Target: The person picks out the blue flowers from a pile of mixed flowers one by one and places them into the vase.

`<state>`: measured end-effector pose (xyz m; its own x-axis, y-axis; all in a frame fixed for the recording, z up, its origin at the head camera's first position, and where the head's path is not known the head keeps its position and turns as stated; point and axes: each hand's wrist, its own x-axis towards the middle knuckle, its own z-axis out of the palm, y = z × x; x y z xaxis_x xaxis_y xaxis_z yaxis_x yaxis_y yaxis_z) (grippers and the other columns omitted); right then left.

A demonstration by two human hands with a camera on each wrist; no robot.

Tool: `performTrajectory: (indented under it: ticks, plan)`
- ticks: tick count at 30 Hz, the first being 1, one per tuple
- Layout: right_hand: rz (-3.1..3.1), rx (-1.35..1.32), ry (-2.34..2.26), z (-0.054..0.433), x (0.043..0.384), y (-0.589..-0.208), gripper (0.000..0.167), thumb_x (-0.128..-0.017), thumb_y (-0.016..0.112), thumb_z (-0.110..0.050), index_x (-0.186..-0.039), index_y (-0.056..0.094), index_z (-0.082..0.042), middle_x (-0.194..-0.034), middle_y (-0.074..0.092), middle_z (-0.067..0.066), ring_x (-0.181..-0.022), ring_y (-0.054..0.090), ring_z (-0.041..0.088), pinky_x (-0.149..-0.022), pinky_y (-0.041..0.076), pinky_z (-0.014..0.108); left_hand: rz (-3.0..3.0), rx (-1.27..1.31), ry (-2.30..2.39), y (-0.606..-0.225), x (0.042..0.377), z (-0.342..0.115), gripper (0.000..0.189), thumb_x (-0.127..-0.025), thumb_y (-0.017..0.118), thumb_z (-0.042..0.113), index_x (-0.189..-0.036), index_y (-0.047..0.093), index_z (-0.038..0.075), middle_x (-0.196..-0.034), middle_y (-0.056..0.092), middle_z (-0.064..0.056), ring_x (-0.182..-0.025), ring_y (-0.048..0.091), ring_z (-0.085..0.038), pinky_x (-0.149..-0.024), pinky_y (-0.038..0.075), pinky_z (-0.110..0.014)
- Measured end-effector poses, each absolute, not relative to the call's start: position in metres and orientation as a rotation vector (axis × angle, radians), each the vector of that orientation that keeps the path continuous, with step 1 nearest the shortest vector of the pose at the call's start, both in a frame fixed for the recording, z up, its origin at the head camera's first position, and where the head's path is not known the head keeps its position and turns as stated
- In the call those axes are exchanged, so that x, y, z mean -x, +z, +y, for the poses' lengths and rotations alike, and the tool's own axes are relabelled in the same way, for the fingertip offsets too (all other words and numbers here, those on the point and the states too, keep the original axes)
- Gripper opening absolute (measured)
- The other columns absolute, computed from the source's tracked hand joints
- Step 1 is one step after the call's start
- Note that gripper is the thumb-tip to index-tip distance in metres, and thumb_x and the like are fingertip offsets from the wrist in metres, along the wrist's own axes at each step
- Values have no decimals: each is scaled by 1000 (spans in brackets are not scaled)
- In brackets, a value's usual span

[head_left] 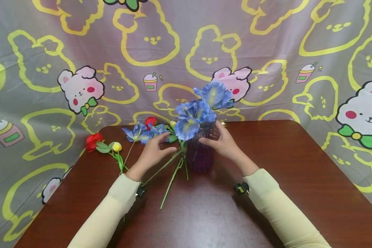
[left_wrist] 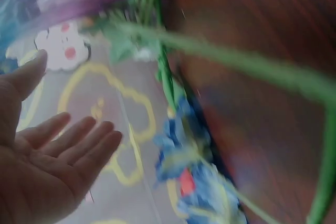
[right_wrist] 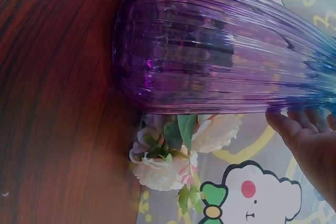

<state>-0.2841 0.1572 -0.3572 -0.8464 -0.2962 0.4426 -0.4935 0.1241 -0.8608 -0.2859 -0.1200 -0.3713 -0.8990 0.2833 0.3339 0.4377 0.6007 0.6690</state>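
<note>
A ribbed vase (head_left: 199,155), purple at the base and bluish toward the neck in the right wrist view, stands upright on the table. Blue irises (head_left: 215,94) rise from its mouth, one bloom (head_left: 186,128) drooping over the left of the rim. My right hand (head_left: 224,143) holds the upper vase, thumb across its front and fingers at its far side. To the vase's left, my left hand (head_left: 155,151) hovers above flower stems, fingers spread and palm toward the vase. In the left wrist view that hand (left_wrist: 52,166) has nothing in its grasp.
Left of the vase lie more blue irises (head_left: 137,133), a red flower (head_left: 94,142), a yellow bud (head_left: 116,147) and long green stems (head_left: 172,184). Cream and pink flowers (right_wrist: 163,171) show beyond the vase in the right wrist view. A patterned curtain (head_left: 173,41) hangs behind the brown table (head_left: 297,179).
</note>
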Motion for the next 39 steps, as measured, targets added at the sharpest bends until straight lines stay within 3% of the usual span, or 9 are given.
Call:
performTrajectory:
  ticks: [9,15,22,33,39]
  plan:
    - [-2267,-779,1814,153,263,-336,72,-88,69,2,-148,30,0,-138,49,26,-126,48,40,-103,40,48,-2893,344,-868,-368,289,-171,63,-89,72,31,-136,51,-4,-133,54,-24,-119,52,-41,-95,44,-54]
    - [-2239,-781,1800,157,280,-356,74,-87,73,-6,-149,33,-10,-137,53,18,-124,52,33,-101,43,46,-3030,225,-608,-371,291,-192,46,-89,72,21,-120,61,-12,-112,64,-28,-103,60,-43,-85,49,-52]
    - [-2215,-792,1806,158,283,-360,75,-87,73,-6,-150,33,-10,-138,52,18,-125,51,34,-102,41,46,-3108,203,-443,-378,289,-203,24,-81,75,9,-95,67,-9,-93,67,-26,-86,64,-42,-73,52,-51]
    - [-2221,-805,1805,157,283,-358,73,-87,73,-6,-148,35,-10,-136,54,18,-125,52,32,-101,42,46,-3166,194,-402,-389,293,-211,23,-77,76,4,-96,68,-6,-96,66,-26,-87,64,-42,-74,52,-51]
    - [-2203,-806,1823,156,283,-358,70,-87,73,-4,-147,36,-6,-133,55,19,-123,53,32,-101,42,45,-3157,222,-402,-392,293,-211,16,-75,74,0,-89,68,-3,-90,66,-22,-81,64,-38,-71,53,-48]
